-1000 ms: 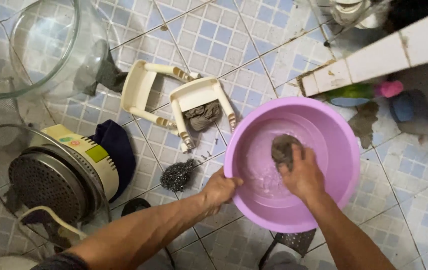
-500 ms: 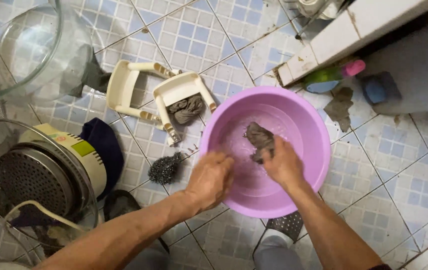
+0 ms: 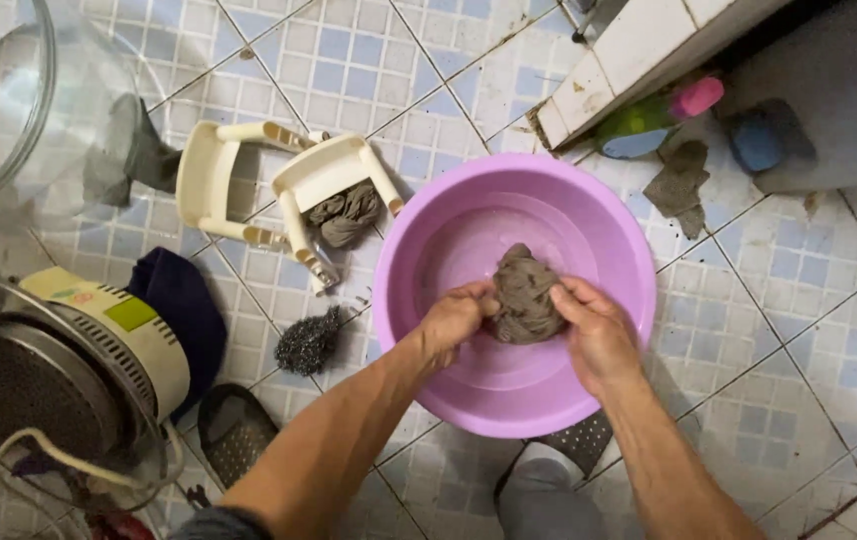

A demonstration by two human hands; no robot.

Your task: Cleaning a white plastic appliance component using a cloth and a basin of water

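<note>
Clear glass bowl (image 3: 19,110): top left corner, large, lying on the blue-and-white tiled floor (image 3: 369,70); only partly in frame.

Round appliance (image 3: 59,370): lower left, cream and green housing with a dark perforated metal face, a pale cord looping beneath it.

Dark blue cloth (image 3: 184,310): bunched just beside the appliance on its right.

Small cream plastic stool (image 3: 269,195): tipped on its side, above the blue cloth; a grey-brown rag (image 3: 347,213) lies in its frame.

Steel wool scourer (image 3: 307,342): on the tiles below the stool, near the basin's left rim.

Dark sandal (image 3: 234,432): lower left of centre, partly under the forearm.

Left hand (image 3: 454,318): inside the basin, fingers curled tight around the left side of the wad of cloth.

Purple plastic basin (image 3: 589,225): centre, round, standing on the tiles, its rim well lit.

Wet grey-brown cloth (image 3: 524,295): bunched into a wad, held above the basin's floor between both hands, touching each.

Right hand (image 3: 599,335): inside the basin, fingers closed firmly over the right side of the same wad.

White tiled ledge (image 3: 639,50): upper right, running diagonally.

Green bottle with pink cap (image 3: 664,110): lying at the foot of the ledge.

Loose grey rag (image 3: 679,185): flat on the tiles below the bottle, just beyond the basin's rim.

Blue object (image 3: 757,140): right of the bottle, in shadow; kind cannot be told.
</note>
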